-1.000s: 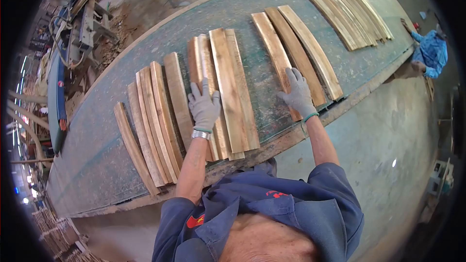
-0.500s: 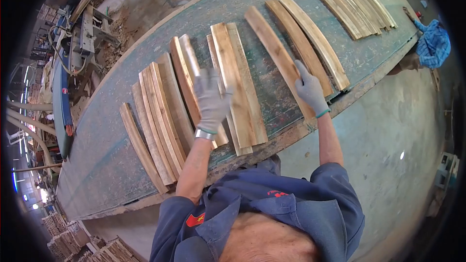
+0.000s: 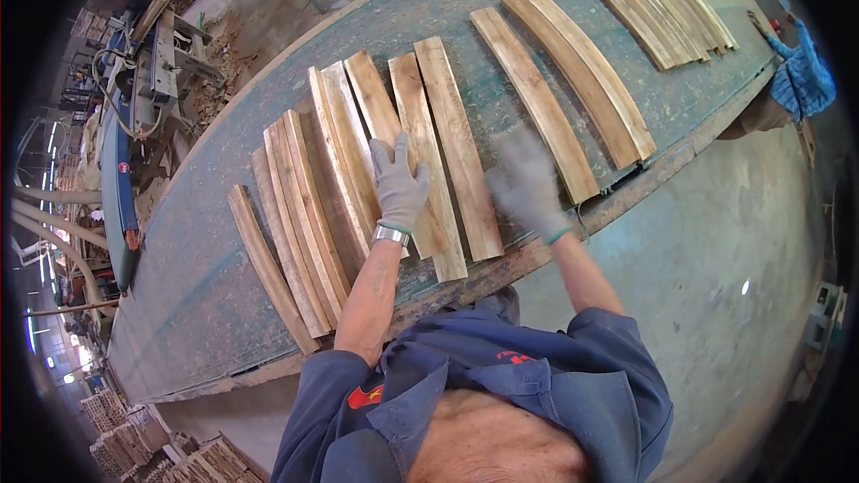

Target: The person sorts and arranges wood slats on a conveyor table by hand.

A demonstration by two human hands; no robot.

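Change: since half a second ago the right hand [image 3: 526, 186] has left the long curved slat [image 3: 535, 104] and come nearer the left hand [image 3: 399, 186].
Left hand: gloved, fingers spread flat on the middle slats [image 3: 420, 148], gripping nothing.
Right hand: gloved, blurred, open above the table [image 3: 224, 304], just right of those slats.
Beyond the right hand: paired slats [image 3: 586, 76].
Left of the left hand: overlapping slats [image 3: 300, 215].
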